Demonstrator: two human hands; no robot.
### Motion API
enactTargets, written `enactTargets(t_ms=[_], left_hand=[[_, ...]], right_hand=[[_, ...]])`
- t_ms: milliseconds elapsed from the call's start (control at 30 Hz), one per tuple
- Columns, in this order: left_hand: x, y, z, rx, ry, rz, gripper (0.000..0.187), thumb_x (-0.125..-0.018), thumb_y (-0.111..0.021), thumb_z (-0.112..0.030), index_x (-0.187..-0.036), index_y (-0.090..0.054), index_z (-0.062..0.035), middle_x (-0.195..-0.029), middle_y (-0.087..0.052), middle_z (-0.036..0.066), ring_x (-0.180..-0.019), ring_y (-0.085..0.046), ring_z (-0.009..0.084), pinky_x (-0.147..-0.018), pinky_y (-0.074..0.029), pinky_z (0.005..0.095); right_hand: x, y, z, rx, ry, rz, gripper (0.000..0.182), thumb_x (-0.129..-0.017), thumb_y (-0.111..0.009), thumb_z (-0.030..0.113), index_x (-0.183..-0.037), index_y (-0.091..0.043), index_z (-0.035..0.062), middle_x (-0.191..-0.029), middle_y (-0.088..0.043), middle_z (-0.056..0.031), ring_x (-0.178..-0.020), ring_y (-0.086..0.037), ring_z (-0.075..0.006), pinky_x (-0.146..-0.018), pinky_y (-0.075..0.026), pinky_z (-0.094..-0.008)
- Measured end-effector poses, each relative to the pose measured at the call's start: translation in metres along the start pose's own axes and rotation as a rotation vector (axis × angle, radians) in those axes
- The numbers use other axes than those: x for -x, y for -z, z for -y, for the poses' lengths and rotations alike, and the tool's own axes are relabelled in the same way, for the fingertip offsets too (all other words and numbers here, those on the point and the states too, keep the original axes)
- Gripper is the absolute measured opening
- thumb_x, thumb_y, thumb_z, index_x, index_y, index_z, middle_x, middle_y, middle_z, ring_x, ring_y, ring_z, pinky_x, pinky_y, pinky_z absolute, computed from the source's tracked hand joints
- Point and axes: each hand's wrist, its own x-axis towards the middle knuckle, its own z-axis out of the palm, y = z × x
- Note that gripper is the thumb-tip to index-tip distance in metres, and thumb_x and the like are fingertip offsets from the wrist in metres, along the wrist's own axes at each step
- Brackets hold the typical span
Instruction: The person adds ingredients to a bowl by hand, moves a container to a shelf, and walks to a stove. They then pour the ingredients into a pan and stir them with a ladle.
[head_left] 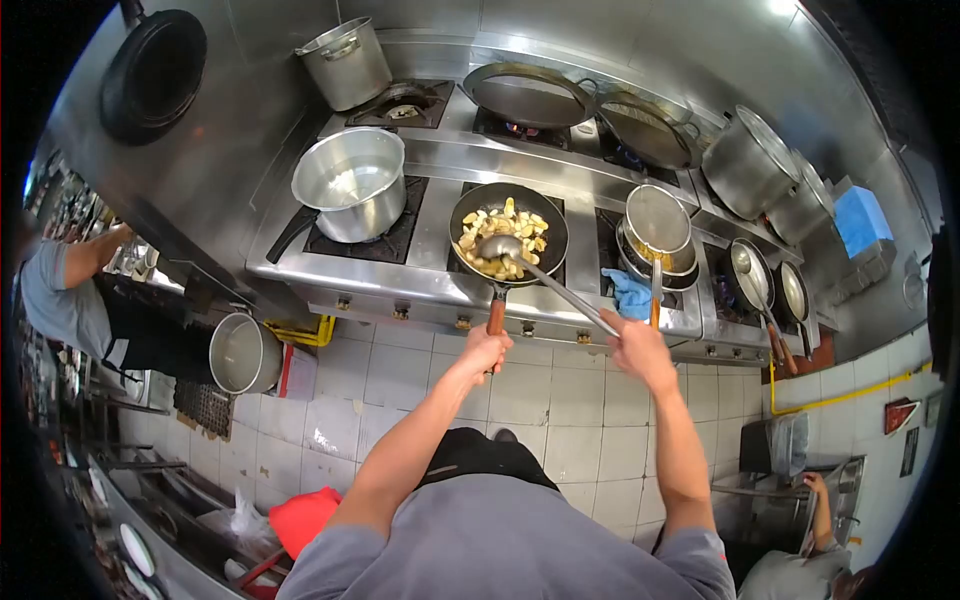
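My left hand (pixel 483 356) is wrapped round the wooden handle of a black frying pan (pixel 558 222) on the front middle burner. Pale and golden-brown chunks of food (pixel 522 226) lie spread over the pan's bottom. In my right hand (pixel 640 347) is the long metal handle of a ladle (pixel 570 296), slanting down to the left. Its bowl rests among the chunks at the pan's left side. Just right of my right hand, a round strainer (pixel 658 218) with a wooden handle lies over a pan, a blue cloth (pixel 629 293) beside it.
A large silver pot (pixel 372 215) with a black handle stands left of the pan. Two wide pans (pixel 530 98) sit on lit back burners. Tall pots (pixel 752 165) and two small pans (pixel 748 275) are at right. One person (pixel 65 300) works at far left, another (pixel 795 575) at lower right.
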Motion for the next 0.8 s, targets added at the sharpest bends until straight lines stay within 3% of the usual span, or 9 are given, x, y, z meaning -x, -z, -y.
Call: enactTargets(t_ms=[133,233,367,433,567,600,700,767,800], left_hand=[[-0.011,-0.004,-0.001,0.052,-0.029,-0.013,0.014,-0.075,-0.058,-0.004,-0.085,-0.048,-0.0049,-0.059,-0.044,0.0,-0.044,-0.042,0.0083,-0.034,-0.034,0.026],[0.025,-0.023,-0.013,0.033,0.038,0.008,0.012,-0.076,-0.058,-0.004,-0.084,-0.048,-0.004,-0.06,-0.044,0.0,-0.044,-0.042,0.0092,-0.035,-0.034,0.027],[0.013,-0.021,-0.007,0.071,0.04,-0.016,0.012,-0.077,-0.058,-0.004,-0.078,-0.047,-0.0071,-0.056,-0.042,-0.001,-0.041,-0.039,0.008,-0.033,-0.032,0.0248],[0.015,-0.027,-0.019,-0.001,0.049,-0.009,0.012,-0.077,-0.057,-0.002,-0.075,-0.046,-0.0079,-0.057,-0.041,-0.001,-0.041,-0.038,0.0075,-0.033,-0.032,0.0241],[0.034,-0.035,-0.048,0.051,0.09,-0.003,0.013,-0.077,-0.056,-0.004,-0.069,-0.046,-0.0061,-0.055,-0.043,0.001,-0.04,-0.038,0.0095,-0.034,-0.032,0.0266],[0.028,-0.033,-0.055,0.069,0.098,0.031,0.014,-0.077,-0.055,-0.004,-0.068,-0.046,-0.0062,-0.054,-0.042,0.0,-0.039,-0.038,0.0098,-0.033,-0.031,0.0267],[0.004,-0.028,-0.058,0.072,0.125,0.055,0.016,-0.077,-0.054,-0.002,-0.065,-0.044,-0.0057,-0.051,-0.042,0.001,-0.037,-0.037,0.0115,-0.033,-0.03,0.027],[0.009,-0.023,-0.037,-0.058,-0.104,0.07,0.016,-0.079,-0.055,-0.005,-0.068,-0.045,-0.0098,-0.05,-0.041,-0.002,-0.038,-0.037,0.0085,-0.033,-0.028,0.0237],[0.016,-0.02,-0.017,0.017,-0.091,0.056,0.012,-0.079,-0.055,-0.004,-0.073,-0.046,-0.0092,-0.05,-0.04,-0.001,-0.036,-0.036,0.0096,-0.031,-0.029,0.025]], right_hand=[[0.019,0.021,-0.019,0.038,0.059,-0.006,0.046,-0.078,-0.058,0.012,-0.123,-0.05,0.0135,-0.091,-0.063,-0.0191,-0.083,-0.06,-0.0377,-0.071,-0.048,-0.0473],[0.022,0.025,-0.022,0.056,-0.056,0.022,0.043,-0.078,-0.057,0.01,-0.12,-0.053,0.0127,-0.091,-0.063,-0.0188,-0.084,-0.06,-0.0376,-0.073,-0.048,-0.047],[0.043,0.039,-0.016,-0.182,-0.099,-0.029,0.036,-0.079,-0.057,0.01,-0.115,-0.056,0.0104,-0.083,-0.063,-0.0204,-0.083,-0.059,-0.0387,-0.073,-0.047,-0.0458],[0.045,0.047,-0.023,-0.354,-0.092,0.055,0.034,-0.08,-0.058,0.012,-0.114,-0.057,0.01,-0.081,-0.063,-0.02,-0.082,-0.059,-0.0386,-0.071,-0.047,-0.0446],[0.055,0.064,-0.033,-0.274,-0.046,0.159,0.035,-0.081,-0.058,0.014,-0.115,-0.057,0.0059,-0.082,-0.062,-0.0212,-0.074,-0.061,-0.0337,-0.067,-0.046,-0.0394],[0.051,0.066,-0.031,-0.268,-0.067,0.192,0.035,-0.081,-0.056,0.018,-0.115,-0.057,0.0092,-0.081,-0.063,-0.0179,-0.082,-0.06,-0.0364,-0.075,-0.046,-0.0438],[0.034,0.045,-0.03,-0.281,-0.049,0.053,0.033,-0.081,-0.055,0.017,-0.112,-0.056,0.0075,-0.086,-0.064,-0.0169,-0.086,-0.06,-0.0361,-0.077,-0.047,-0.0442],[0.024,0.036,-0.021,-0.27,-0.096,0.087,0.034,-0.081,-0.054,0.016,-0.113,-0.056,0.0074,-0.087,-0.064,-0.0174,-0.087,-0.06,-0.0363,-0.078,-0.046,-0.0444],[0.019,0.037,-0.023,-0.235,-0.119,0.121,0.034,-0.081,-0.053,0.015,-0.114,-0.055,0.0074,-0.088,-0.064,-0.0179,-0.089,-0.06,-0.0366,-0.079,-0.046,-0.0447]])
